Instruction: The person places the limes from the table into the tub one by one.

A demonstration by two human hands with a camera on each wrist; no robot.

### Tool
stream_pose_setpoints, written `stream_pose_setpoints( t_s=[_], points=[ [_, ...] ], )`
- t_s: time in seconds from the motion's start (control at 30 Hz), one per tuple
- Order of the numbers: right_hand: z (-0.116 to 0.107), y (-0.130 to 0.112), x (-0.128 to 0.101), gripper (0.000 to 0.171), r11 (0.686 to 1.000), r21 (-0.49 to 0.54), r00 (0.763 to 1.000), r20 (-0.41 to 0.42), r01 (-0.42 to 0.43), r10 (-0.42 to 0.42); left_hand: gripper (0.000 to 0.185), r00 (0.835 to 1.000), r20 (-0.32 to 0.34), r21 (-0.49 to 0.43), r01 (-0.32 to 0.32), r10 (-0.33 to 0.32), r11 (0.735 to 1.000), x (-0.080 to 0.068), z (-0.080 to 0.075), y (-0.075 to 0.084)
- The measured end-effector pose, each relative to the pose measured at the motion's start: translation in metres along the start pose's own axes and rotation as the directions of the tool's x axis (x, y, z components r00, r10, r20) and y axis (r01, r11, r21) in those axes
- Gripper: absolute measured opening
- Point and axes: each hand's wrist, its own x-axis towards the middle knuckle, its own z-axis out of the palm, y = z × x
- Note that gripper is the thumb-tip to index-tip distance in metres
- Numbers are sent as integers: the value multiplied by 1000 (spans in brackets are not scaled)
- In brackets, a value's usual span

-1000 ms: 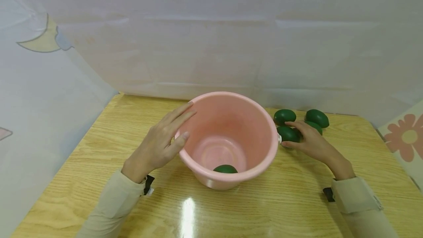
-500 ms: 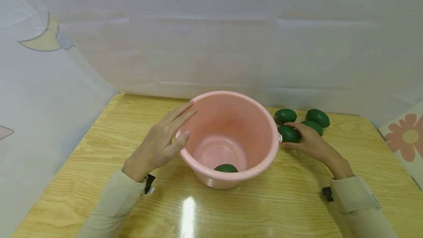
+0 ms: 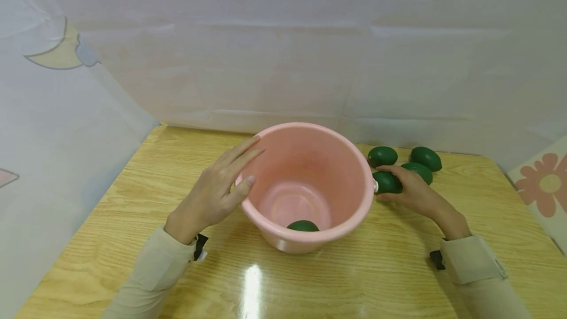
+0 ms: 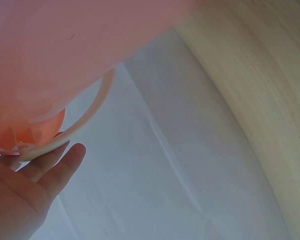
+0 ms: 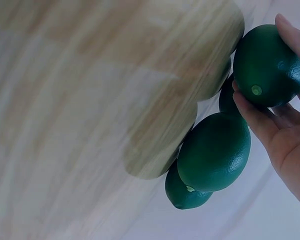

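One lime (image 3: 302,226) lies in my pink bucket (image 3: 350,161); my right hand (image 3: 414,192) grips another lime (image 3: 386,182), three wait on the tabletop (image 3: 110,220). My left hand (image 3: 211,195) rests open against the rim.

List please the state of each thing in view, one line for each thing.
Pink bucket: upright on the table, one green fruit inside.
Green fruit in bucket: lying on the bottom.
Gripped green fruit: on the table beside the bucket, held.
Three other green fruits: loose on the table.
Left hand: fingers straight, resting on the bucket's rim.
Right hand: grips one fruit.
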Motion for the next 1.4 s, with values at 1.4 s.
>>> stream_pose_setpoints(
  t_s=[1.4],
  points=[
    [-18,-39,-19,67,997,20,988,-138,70,-66,53,1000,7,-2,0,0,1000,0,0,-1]
  ],
)
